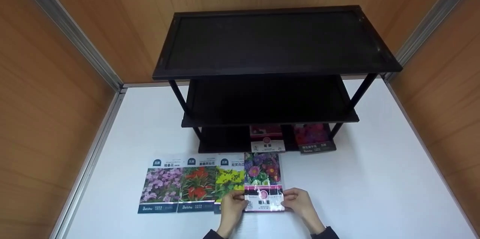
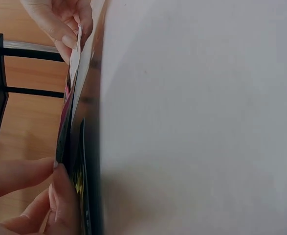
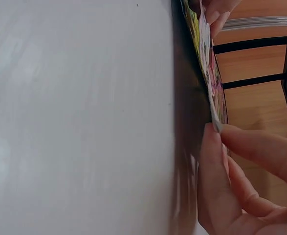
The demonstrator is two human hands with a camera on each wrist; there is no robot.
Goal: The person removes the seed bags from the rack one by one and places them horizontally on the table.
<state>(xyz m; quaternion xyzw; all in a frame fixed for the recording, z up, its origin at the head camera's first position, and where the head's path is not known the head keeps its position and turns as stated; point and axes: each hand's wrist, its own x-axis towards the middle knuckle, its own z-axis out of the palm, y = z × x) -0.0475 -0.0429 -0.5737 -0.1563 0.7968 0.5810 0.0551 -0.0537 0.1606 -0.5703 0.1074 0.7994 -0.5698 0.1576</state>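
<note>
Between both hands is a flower seed packet (image 1: pixel 262 179) with purple, pink and red daisy-like blooms and a white label at the near end. My left hand (image 1: pixel 232 209) pinches its left edge between thumb and fingers; my right hand (image 1: pixel 300 203) pinches the right edge. In the left wrist view the packet (image 2: pixel 65 122) shows edge-on, raised off the white table. Its left side overlaps a yellow-flower packet (image 1: pixel 228 181). Left of that lie a red-flower packet (image 1: pixel 197 186) and a purple-flower packet (image 1: pixel 162 186), side by side.
A black three-tier shelf (image 1: pixel 277 44) stands behind the packets. On its lowest tier lie a packet with a white label (image 1: pixel 267 145) and a dark red-flower packet (image 1: pixel 312 137). Wooden walls (image 1: pixel 48 119) enclose the white table (image 1: pixel 375 179) at the back and sides.
</note>
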